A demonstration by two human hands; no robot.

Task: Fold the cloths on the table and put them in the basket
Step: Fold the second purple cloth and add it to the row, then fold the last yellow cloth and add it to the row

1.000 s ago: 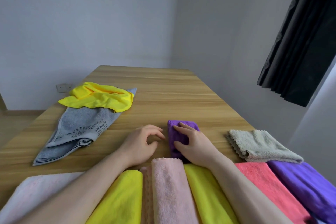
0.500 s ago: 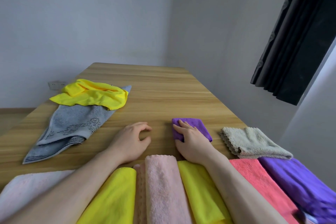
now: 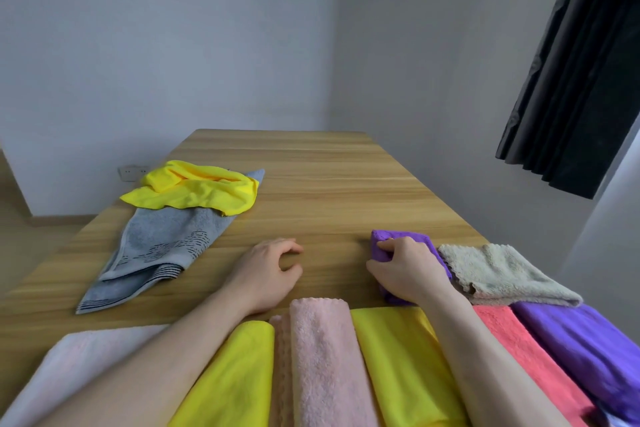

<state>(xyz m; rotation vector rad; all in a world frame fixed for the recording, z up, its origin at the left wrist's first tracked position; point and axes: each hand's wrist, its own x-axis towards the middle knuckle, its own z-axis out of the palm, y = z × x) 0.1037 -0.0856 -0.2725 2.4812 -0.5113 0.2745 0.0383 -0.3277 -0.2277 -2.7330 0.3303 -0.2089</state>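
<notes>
Cloths first: our right hand (image 3: 410, 270) now grips the small folded purple cloth (image 3: 414, 242) w/ fingers curled over its far-left corner. A sec ago that hand lay flatter on top of it, nearer the middle of the counter (image 3: 329, 191); since then the cloth has slid right and now sits touching the beige cloth (image 3: 498, 270). We read that as the fold being done and the piece gathered for pickup, not smoothed further.

Our left hand (image 3: 268, 270) rests on bare counter w/ fingers loosely curled, holding nothing, well apart from the purple piece; it's stayed about where it was.

Near edge: a row of folded cloths lies side by side – pale pink (image 3: 69, 367), yellow (image 3: 232, 378), fuzzy pink (image 3: 323, 357), yellow (image 3: 398, 364), coral (image 3: 519, 357), larger purple (image 3: 588, 350). We can't tell if these sit in the basket; no basket rim shows.

Far left, still unfolded: grey towel (image 3: 156, 246) w/ a crumpled yellow cloth (image 3: 197, 189) lying on its far end. Beige one looks only roughly folded.

So approx. two or three pieces left, in our judgement. Next move likely lifts the purple bundle toward the near row; risk is the fold springing open if gripped by one corner only.
</notes>
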